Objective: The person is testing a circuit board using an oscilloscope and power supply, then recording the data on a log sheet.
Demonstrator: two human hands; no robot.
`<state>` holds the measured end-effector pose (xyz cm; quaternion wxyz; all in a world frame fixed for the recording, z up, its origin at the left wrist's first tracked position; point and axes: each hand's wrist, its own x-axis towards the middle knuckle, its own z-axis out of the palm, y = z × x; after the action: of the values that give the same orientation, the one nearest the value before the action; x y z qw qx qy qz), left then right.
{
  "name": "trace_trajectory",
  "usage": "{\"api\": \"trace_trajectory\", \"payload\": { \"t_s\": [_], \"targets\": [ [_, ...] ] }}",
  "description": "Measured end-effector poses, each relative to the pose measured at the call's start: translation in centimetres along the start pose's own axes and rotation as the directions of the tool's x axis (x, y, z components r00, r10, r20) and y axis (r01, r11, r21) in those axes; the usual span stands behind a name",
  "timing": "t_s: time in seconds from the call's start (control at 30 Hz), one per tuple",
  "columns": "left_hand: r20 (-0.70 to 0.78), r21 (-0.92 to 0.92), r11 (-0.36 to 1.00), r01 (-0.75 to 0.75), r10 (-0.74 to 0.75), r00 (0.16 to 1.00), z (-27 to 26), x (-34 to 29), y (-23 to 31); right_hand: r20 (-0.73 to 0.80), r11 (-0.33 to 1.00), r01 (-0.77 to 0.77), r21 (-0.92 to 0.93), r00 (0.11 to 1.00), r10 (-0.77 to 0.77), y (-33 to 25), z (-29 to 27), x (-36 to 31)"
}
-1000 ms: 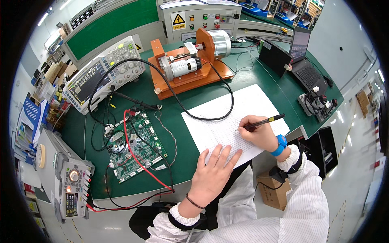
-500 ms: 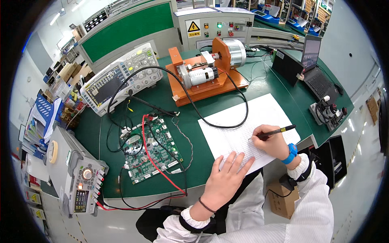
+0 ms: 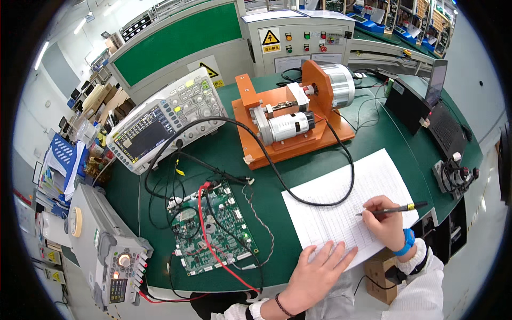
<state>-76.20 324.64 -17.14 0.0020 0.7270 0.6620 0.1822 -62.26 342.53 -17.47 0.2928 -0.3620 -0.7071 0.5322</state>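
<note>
My right hand [image 3: 385, 224] is closed round a black pen [image 3: 402, 208] with a yellow band, its tip down at the printed table on a white paper sheet [image 3: 341, 221]. Spread over the sheet's near edge, my left hand [image 3: 316, 276] lies with its fingers apart and holds nothing. A thick black cable [image 3: 290, 189] loops across the sheet's upper left part. Left of the paper lies a green circuit board [image 3: 213, 229] with a red lead [image 3: 204, 229] and several black wires over it.
An orange motor stand [image 3: 290, 120] with silver motors stands behind the paper. An oscilloscope [image 3: 165, 122] is at the back left, a power supply [image 3: 114, 261] at the near left. A laptop [image 3: 445, 128] and a black connector block [image 3: 456, 175] sit on the right. Behind is a control box [image 3: 298, 42].
The view has shifted, so the bench sits lower in the picture. My right hand still grips the pen on the sheet, and my left hand still rests flat at its edge.
</note>
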Motion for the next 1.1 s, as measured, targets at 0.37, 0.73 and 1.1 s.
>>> {"api": "trace_trajectory", "payload": {
  "t_s": [0.37, 0.73, 1.1],
  "targets": [
    [0.016, -0.165, 0.986, -0.021, 0.024, 1.000, -1.6, 2.4, -1.7, 0.067, 0.978, 0.033, -0.208, 0.998, -0.019, -1.3, -1.1, 1.3],
    [0.038, -0.196, 0.980, 0.034, -0.027, 0.999, -2.1, 3.6, -2.5, 0.207, 0.972, -0.023, -0.232, 0.976, 0.073, -1.6, -2.0, 2.2],
    [-0.087, -0.362, 0.930, -0.070, 0.041, 0.995, -0.2, 1.8, -1.8, 0.171, 0.983, 0.031, -0.183, 0.985, 0.000, -1.6, -1.8, 2.2]
  ]
}}
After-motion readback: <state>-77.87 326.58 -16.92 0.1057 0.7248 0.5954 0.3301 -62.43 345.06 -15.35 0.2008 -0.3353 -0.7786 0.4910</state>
